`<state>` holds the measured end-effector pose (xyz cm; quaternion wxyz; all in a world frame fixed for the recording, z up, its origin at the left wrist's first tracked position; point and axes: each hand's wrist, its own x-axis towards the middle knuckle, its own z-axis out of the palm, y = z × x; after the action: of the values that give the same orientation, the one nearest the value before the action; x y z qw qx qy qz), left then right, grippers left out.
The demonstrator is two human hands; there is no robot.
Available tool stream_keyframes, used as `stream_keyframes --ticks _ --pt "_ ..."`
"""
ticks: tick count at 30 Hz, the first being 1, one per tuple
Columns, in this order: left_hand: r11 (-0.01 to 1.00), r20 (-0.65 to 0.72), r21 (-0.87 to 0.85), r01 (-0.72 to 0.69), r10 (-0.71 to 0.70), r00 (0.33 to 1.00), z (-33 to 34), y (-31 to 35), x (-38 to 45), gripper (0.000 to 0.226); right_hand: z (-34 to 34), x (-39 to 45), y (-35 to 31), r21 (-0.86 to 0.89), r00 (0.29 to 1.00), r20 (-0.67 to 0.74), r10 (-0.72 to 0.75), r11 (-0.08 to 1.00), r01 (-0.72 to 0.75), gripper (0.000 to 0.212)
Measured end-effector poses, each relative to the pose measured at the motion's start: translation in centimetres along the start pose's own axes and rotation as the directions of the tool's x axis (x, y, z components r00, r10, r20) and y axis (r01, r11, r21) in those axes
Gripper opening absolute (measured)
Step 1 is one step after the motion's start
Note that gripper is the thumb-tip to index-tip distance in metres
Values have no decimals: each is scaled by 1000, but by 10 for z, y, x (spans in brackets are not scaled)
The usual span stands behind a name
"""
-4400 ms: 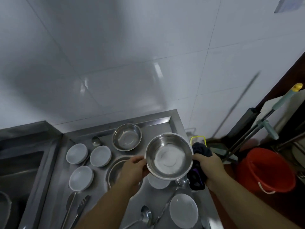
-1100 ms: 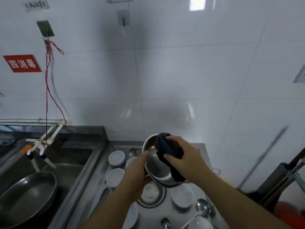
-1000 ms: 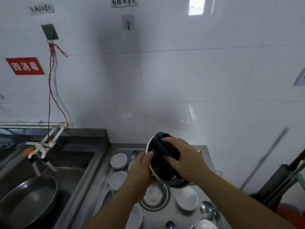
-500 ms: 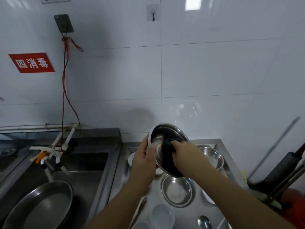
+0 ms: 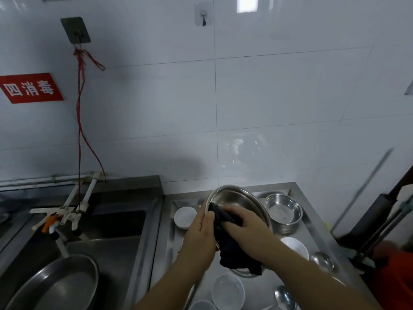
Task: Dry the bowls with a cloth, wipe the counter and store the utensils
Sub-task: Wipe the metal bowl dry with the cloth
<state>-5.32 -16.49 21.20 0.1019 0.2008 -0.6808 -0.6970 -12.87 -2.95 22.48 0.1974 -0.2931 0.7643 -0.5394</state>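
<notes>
Dim, cool light fills the scene, and a bright rectangular glare patch [image 5: 244, 4] sits on the glossy white tiled wall [image 5: 279, 97] far above the grip. A broad soft shadow [image 5: 174, 162] darkens the tiles just above the hands. Wide-angle distortion bends lines at the edges, and everything looks slightly soft and blurred.

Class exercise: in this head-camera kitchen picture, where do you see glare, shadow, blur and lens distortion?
Head view: bright glare patches on the glossy white wall tiles; a soft dark shadow on the wall above the steel counter; the red bucket at the right edge is smeared; the wide-angle lens bends tile seams and the red wall sign.
</notes>
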Motion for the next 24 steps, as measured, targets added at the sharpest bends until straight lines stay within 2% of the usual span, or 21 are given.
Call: stream_keyframes --ticks 4,8,12,14,16,18,20,21,22,23,24 --pt "1000 31 13 7 -7 999 0 -4 -4 40 -4 14 10 -401 989 -119 -91 915 36 33" --pt "1000 24 -1 1 -1 1000 -1 0 -1 41 -9 25 12 -713 972 -76 -220 694 101 37" --pt "999 -12 20 -47 48 999 -5 11 4 38 -13 31 5 -875 990 -114 -77 480 -63 22" --pt "994 -3 65 -92 93 996 -8 14 9 39 -15 30 -3 -889 992 -117 45 440 -124 14" --pt "989 4 93 -111 112 994 -11 14 14 42 -17 26 -14 -839 983 -83 161 521 -156 17" --pt "987 2 107 -120 120 993 -15 12 17 41 -19 18 -23 -697 972 25 232 701 -150 24" --pt "997 -1 45 -62 62 998 -16 9 17 37 -15 8 -31 -359 965 114 234 916 -180 23" --pt "1000 -10 -16 -10 10 1000 -15 6 17 35 -10 3 -31 -112 963 120 240 967 -227 22" --pt "997 -23 -64 34 -36 999 -13 4 16 33 -4 -1 -32 110 964 107 242 961 -253 22" --pt "993 -27 -97 64 -67 997 -11 2 16 33 1 -3 -30 243 972 75 224 941 -236 22" --pt "991 -24 -111 81 -84 996 -10 0 15 33 5 -3 -27 242 984 24 178 954 -179 22"
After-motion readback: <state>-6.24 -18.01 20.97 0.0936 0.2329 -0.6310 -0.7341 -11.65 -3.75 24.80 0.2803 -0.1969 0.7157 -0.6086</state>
